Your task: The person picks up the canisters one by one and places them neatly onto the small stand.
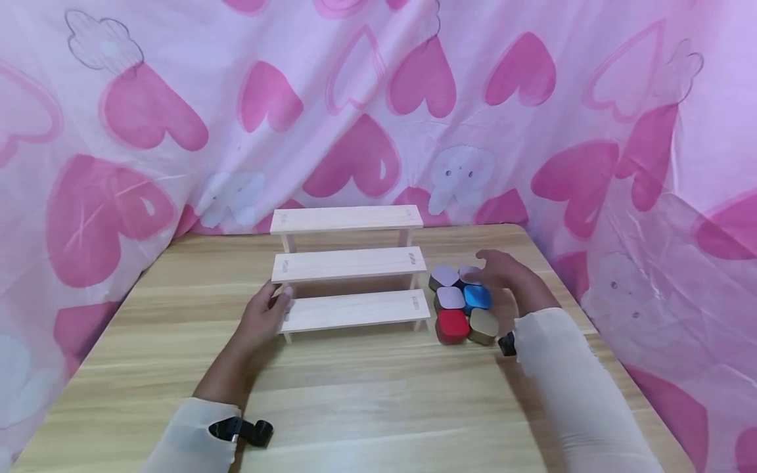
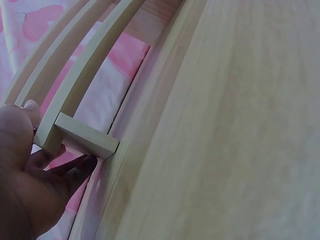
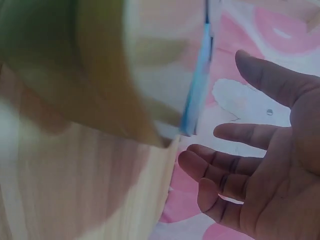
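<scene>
A pale wooden three-tier stepped rack (image 1: 352, 309) stands on the table. My left hand (image 1: 260, 320) grips the left end of its lowest shelf. In the left wrist view, that hand's thumb lies above the board end (image 2: 52, 132) and its fingers reach under, beside the leg. Right of the rack, several small rounded-square tins stand close together: a red tin (image 1: 453, 326), a gold tin (image 1: 484, 325), a blue tin (image 1: 477, 297) and lilac-topped tins (image 1: 450, 298). Over the far right tin hovers my right hand (image 1: 503, 270), fingers spread and holding nothing; contact is unclear.
A wood-grain table (image 1: 367, 401) carries everything. Pink heart-patterned cloth (image 1: 355, 157) hangs behind it and along both sides. Each wrist has a black strap with a small camera; the left strap (image 1: 239, 430) shows plainly.
</scene>
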The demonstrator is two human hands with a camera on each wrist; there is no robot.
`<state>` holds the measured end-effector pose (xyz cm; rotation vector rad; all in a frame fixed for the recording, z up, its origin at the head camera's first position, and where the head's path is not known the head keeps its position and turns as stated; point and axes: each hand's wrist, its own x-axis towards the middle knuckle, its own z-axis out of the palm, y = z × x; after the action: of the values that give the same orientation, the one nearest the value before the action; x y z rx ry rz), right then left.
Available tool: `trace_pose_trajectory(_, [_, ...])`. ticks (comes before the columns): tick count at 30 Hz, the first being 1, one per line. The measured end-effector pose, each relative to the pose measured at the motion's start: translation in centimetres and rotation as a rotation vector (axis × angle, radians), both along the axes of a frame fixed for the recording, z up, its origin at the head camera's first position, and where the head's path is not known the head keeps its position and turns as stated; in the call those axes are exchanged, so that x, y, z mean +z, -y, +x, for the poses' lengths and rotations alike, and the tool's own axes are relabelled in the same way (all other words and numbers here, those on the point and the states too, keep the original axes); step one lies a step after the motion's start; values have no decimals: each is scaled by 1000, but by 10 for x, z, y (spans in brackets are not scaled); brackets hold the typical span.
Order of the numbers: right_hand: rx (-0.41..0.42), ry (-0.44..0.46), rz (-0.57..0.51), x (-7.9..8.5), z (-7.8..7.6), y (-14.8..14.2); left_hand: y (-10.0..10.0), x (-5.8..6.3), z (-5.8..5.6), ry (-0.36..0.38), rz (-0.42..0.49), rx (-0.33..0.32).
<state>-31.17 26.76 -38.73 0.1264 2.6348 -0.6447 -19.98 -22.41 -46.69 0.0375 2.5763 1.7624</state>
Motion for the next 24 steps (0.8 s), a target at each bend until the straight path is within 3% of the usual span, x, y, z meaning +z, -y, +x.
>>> trace_pose_trajectory(6, [-36,18,4,-6,-1,5,0,-2,-1,-10,-31,21])
trace_pose_trajectory(13, [-148,50,-25,-8,1,10,-1,-1,0,-8,-38,28])
trace_pose_trajectory(20, [-120,13,50,-12,-2,15,-2,0,2,-34,-54,39])
trace_pose_trajectory(24, [-151,33,65,-11,0,18,-1,1,2,-39,-61,33])
